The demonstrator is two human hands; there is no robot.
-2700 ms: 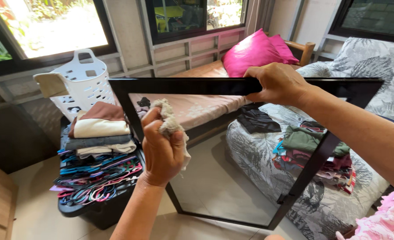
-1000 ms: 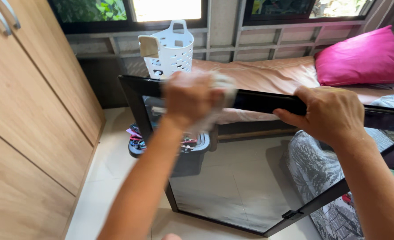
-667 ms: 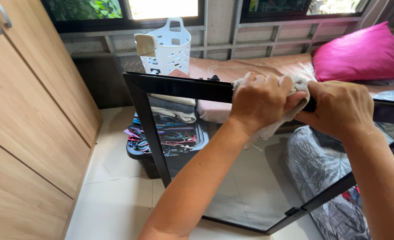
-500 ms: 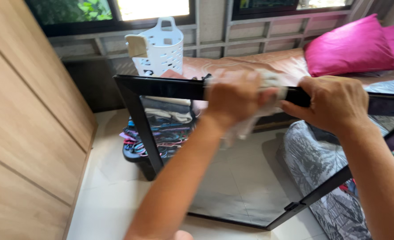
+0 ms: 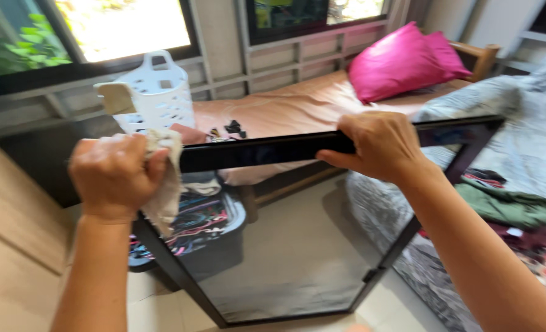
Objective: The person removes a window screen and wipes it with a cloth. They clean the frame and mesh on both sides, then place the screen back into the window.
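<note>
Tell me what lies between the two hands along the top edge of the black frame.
In the head view, only the bare black top bar of the frame runs between the left hand, which presses a pale cloth on it, and the right hand.

left hand [image 5: 114, 176] fisted, right hand [image 5: 377, 146] gripping

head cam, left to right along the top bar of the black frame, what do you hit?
left hand → pale cloth → bare stretch of the frame's top bar → right hand → frame's right corner
</note>
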